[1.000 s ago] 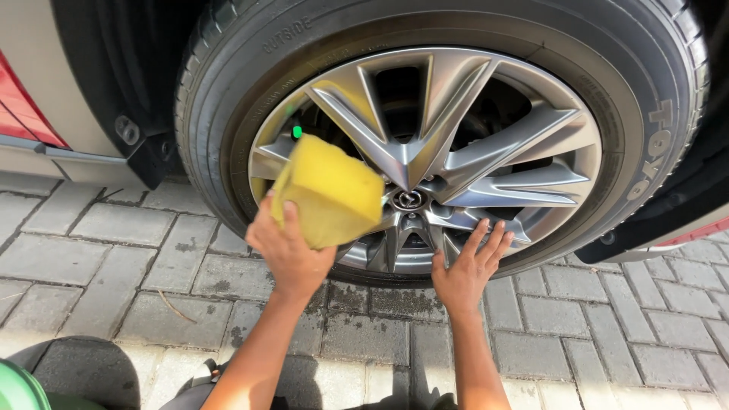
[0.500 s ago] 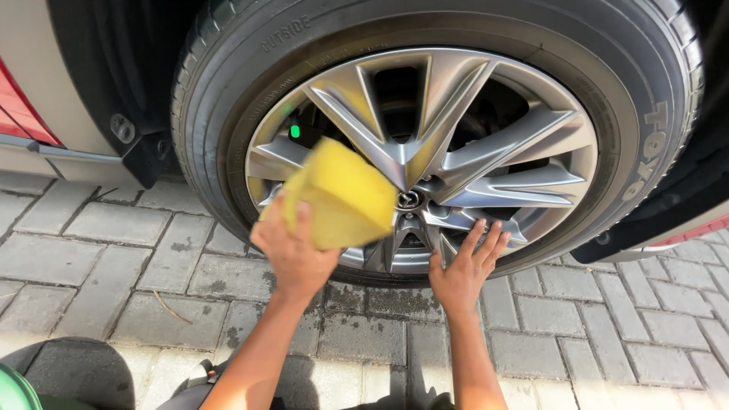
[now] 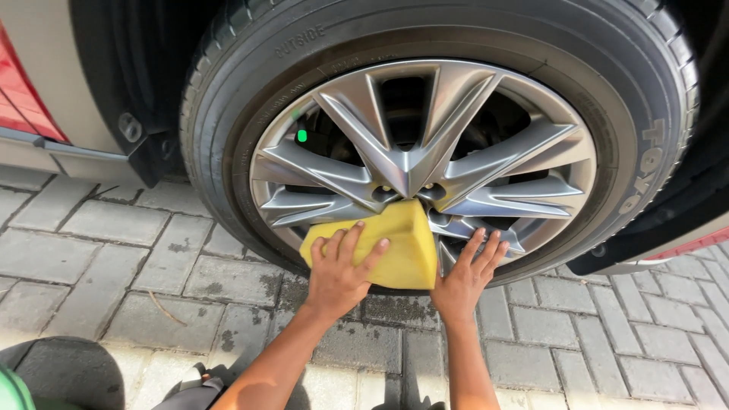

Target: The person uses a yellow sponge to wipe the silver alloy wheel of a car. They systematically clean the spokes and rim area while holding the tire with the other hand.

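Since the earlier frames, yellow sponge (image 3: pixel 397 247) has slid down the alloy rim (image 3: pixel 425 163), from left of the hub to the lower spokes. Left hand (image 3: pixel 339 275): fingers (image 3: pixel 348 241) spread and curled over the sponge's lower left part, pressing it against the rim. Right hand (image 3: pixel 465 277): fingers (image 3: pixel 486 250) released, splayed flat on the rim's lower edge, touching the sponge's right side. Black tyre (image 3: pixel 228 114) surrounds the rim. Below the fingers, grey paving blocks (image 3: pixel 121 243), wet-stained near the wheel. Green valve cap (image 3: pixel 302 136) sits up-left of the fingers.
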